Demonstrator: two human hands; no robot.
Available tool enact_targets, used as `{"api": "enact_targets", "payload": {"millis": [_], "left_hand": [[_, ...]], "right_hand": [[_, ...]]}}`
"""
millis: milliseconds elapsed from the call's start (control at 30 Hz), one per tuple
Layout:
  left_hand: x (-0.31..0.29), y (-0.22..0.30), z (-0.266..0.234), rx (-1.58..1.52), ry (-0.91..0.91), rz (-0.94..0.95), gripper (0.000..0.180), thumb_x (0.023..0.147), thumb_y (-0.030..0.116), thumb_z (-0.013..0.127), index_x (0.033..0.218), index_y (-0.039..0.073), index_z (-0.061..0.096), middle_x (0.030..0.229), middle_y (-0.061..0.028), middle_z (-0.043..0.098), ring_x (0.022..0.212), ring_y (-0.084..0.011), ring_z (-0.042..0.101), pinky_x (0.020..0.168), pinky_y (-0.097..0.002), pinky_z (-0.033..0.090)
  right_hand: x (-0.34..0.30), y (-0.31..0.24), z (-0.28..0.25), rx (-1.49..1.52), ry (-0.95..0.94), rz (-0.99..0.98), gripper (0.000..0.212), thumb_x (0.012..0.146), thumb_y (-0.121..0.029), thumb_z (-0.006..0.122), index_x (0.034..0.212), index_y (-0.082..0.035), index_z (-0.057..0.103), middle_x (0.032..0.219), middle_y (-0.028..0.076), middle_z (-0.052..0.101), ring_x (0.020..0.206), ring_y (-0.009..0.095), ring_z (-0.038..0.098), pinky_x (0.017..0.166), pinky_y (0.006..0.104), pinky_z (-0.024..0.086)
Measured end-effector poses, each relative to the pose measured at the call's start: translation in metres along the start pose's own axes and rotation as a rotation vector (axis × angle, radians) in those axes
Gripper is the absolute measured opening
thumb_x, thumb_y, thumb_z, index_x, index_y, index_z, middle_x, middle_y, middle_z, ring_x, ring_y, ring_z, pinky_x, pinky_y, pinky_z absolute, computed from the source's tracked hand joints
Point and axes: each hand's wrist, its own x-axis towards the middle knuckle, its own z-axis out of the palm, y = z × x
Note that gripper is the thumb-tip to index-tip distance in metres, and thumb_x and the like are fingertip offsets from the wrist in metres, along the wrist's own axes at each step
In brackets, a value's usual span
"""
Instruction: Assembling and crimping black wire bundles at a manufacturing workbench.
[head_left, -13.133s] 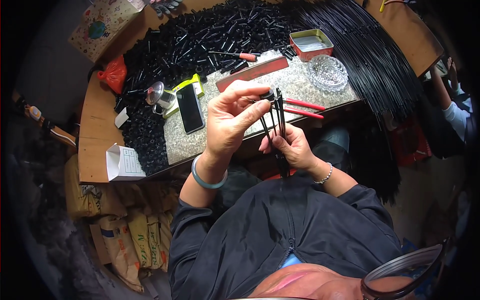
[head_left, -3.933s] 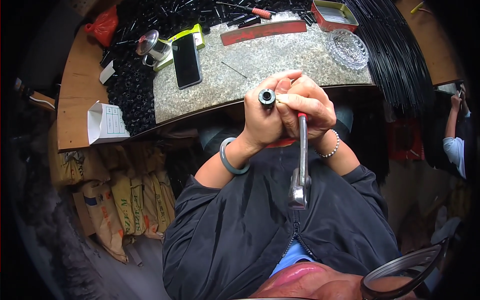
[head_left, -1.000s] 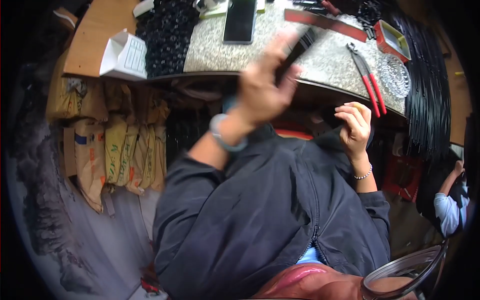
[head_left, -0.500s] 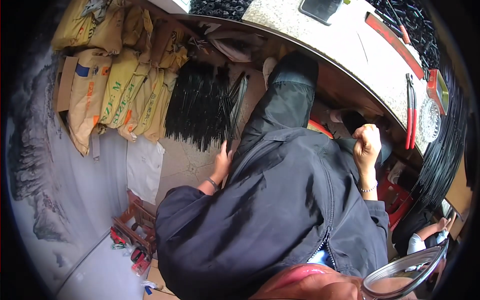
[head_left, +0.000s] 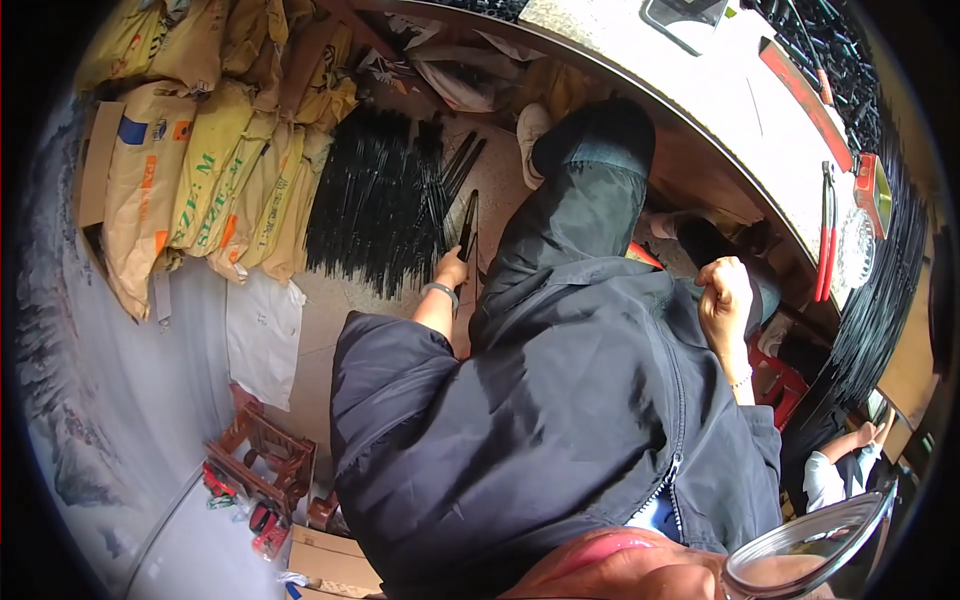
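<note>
On the floor to my left, my left hand (head_left: 452, 268) is closed around the near end of a thin black strip (head_left: 468, 222). The strip points away from me, just right of a broad spread of similar long black strips (head_left: 365, 205). A few of those strips fan out at the spread's right edge. My right hand (head_left: 726, 292) is raised over my lap in a fist, below the worktable's edge. Whatever it may hold is hidden by the fingers.
Stacked yellow-brown sacks (head_left: 150, 190) stand at the left. On the worktable (head_left: 720, 100) lie a phone (head_left: 685, 20), red-handled cutters (head_left: 826, 235) and a clear glass dish (head_left: 855, 250). Dark strips (head_left: 880, 300) hang over its right end. Another person's arm (head_left: 850, 440) shows at lower right.
My left hand has reached farther forward along the floor, and the black strip now stands apart from the spread. My right fist stays nearly in place. The whole view has shifted slightly.
</note>
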Motion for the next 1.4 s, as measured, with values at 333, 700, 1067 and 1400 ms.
{"api": "enact_targets", "payload": {"millis": [333,700,1067,1400], "left_hand": [[0.046,0.005,-0.027,-0.829,0.249,-0.100,0.065,0.079,-0.003,0.042,0.140,0.015,0.030,0.069,-0.0112,0.061,0.049,-0.0176,0.055,0.043,-0.0319,0.046],[0.015,-0.142,-0.019,-0.240,0.391,0.020,0.046,0.075,0.010,0.057,0.121,0.010,0.056,0.112,-0.0224,0.059,0.102,-0.0285,0.060,0.086,-0.0329,0.047],[0.025,-0.232,-0.051,0.092,0.500,-0.002,0.044,0.080,0.012,0.057,0.124,0.017,0.054,0.081,-0.0154,0.067,0.058,-0.0274,0.063,0.052,-0.0357,0.049],[-0.080,-0.170,0.002,0.147,0.422,0.314,0.052,0.078,0.007,0.058,0.127,0.025,0.050,0.091,-0.0277,0.060,0.085,-0.0403,0.060,0.073,-0.0435,0.048]], "right_hand": [[0.015,-0.019,0.012,-0.037,-0.125,-0.017,0.021,0.054,0.017,0.043,0.064,-0.002,0.047,0.065,0.009,0.052,0.065,0.025,0.051,0.061,0.0314,0.042],[0.029,-0.027,0.024,-0.037,-0.165,-0.078,0.018,0.055,0.012,0.049,0.061,-0.004,0.049,0.065,0.007,0.053,0.066,0.024,0.051,0.060,0.0323,0.041],[0.020,-0.035,0.030,0.009,-0.162,-0.095,0.018,0.055,0.012,0.048,0.062,-0.004,0.050,0.066,0.008,0.053,0.067,0.024,0.052,0.061,0.0326,0.042],[0.019,-0.029,0.032,0.025,-0.157,-0.075,0.017,0.055,0.012,0.049,0.062,-0.003,0.050,0.066,0.008,0.053,0.066,0.025,0.051,0.061,0.0327,0.042]]}}
